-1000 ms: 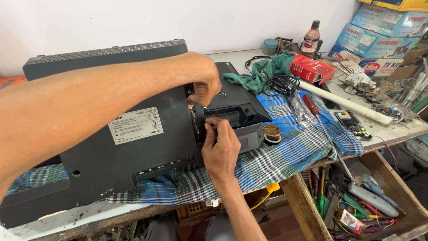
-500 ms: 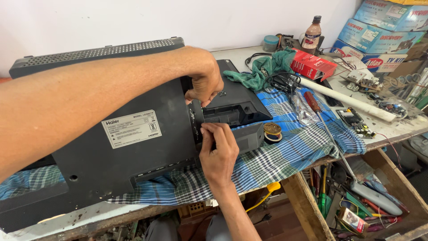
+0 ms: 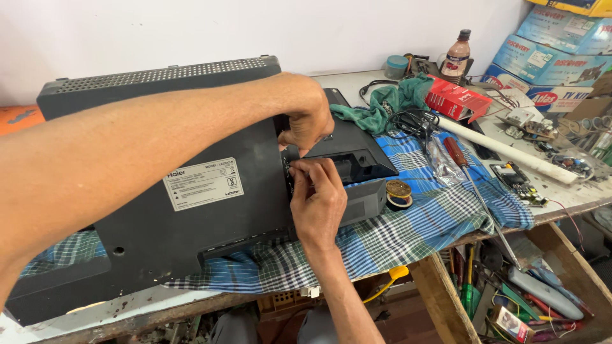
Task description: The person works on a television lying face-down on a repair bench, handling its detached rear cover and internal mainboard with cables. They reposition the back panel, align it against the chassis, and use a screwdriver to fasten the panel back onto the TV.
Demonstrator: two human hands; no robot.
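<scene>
Both hands' fingers (image 3: pixel 299 167) pinch the black television back cover (image 3: pixel 191 210) at its port recess.

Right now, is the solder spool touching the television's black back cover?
Apart. The head view shows checked cloth between the solder spool and the back cover.

Bare cloth (image 3: pixel 408 236) right of the television (image 3: pixel 191 242) lies open; solder spool (image 3: pixel 399 192) and screwdriver (image 3: pixel 475 188) crowd beyond

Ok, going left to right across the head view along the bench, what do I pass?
White label → right hand → solder spool → red-handled screwdriver → small circuit board.
</scene>
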